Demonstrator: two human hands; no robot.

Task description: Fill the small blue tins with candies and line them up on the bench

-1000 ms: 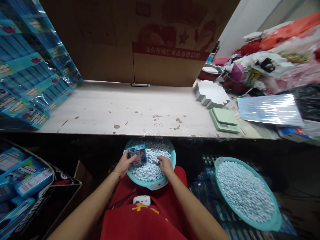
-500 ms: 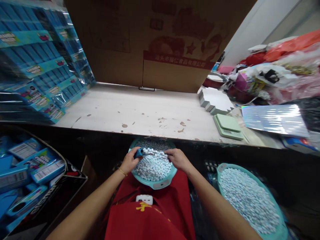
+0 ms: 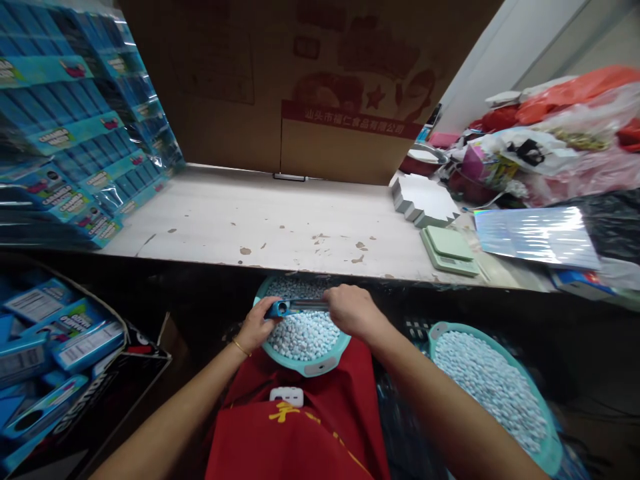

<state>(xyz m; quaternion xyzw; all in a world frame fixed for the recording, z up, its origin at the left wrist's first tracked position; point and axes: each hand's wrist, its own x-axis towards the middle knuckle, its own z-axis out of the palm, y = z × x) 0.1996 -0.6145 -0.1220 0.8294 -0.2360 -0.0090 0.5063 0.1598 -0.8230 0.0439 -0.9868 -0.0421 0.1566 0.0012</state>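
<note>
My left hand (image 3: 256, 325) is closed around a small blue box (image 3: 277, 309) with a round opening facing right. In my right hand (image 3: 353, 311) is a narrow grey scoop (image 3: 307, 305), its far end at the box's opening. No pellets are visible along the scoop, though its inside is only partly seen. Both hands are above a turquoise basin (image 3: 320, 367) that rests on my lap. Small pale blue and white candy-like pellets (image 3: 303, 339) fill much of it.
A second turquoise basin (image 3: 554, 459) of pellets stands at right. Blue boxes (image 3: 83, 343) fill a dark carton at left; wrapped display packs (image 3: 75, 140) are stacked behind. On the worn white table (image 3: 250, 220) are a green scale (image 3: 449, 249), white card stack (image 3: 424, 200) and large cardboard box (image 3: 240, 133).
The scoop was heaped with pellets and now shows grey with none visible on it. My right hand has turned and risen slightly, while my left hand keeps the box in nearly the same place.
</note>
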